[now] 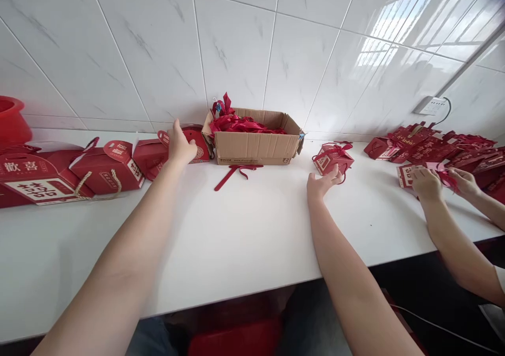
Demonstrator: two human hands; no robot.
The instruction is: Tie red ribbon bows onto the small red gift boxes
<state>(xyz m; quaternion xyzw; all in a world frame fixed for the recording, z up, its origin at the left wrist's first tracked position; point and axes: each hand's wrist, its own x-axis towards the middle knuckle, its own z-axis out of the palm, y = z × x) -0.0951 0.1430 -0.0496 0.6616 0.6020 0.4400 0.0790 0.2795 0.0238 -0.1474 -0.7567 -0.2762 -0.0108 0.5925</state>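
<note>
With twelve at the wall and the bare middle of the worktop (252,224) as centre, the tied box (335,160) sits at two o'clock, its bow on top, so I judge its tying finished. The right hand (325,183) is spread against its near side, thumb and fingers apart. The left hand (180,144) is at half past ten, fingers partly spread before the end box (200,146); whether it grips that box I cannot tell. More boxes (108,169) run from there toward nine, folded up, with no bows that I can make out; these seem left to do. At twelve stands a carton (256,150) heaped with ribbons (244,125); a loose ribbon (225,178) lies just before it. Near three, a co-worker's hands (428,184) work a ribbon on another box (405,176), apparently unfinished.
</note>
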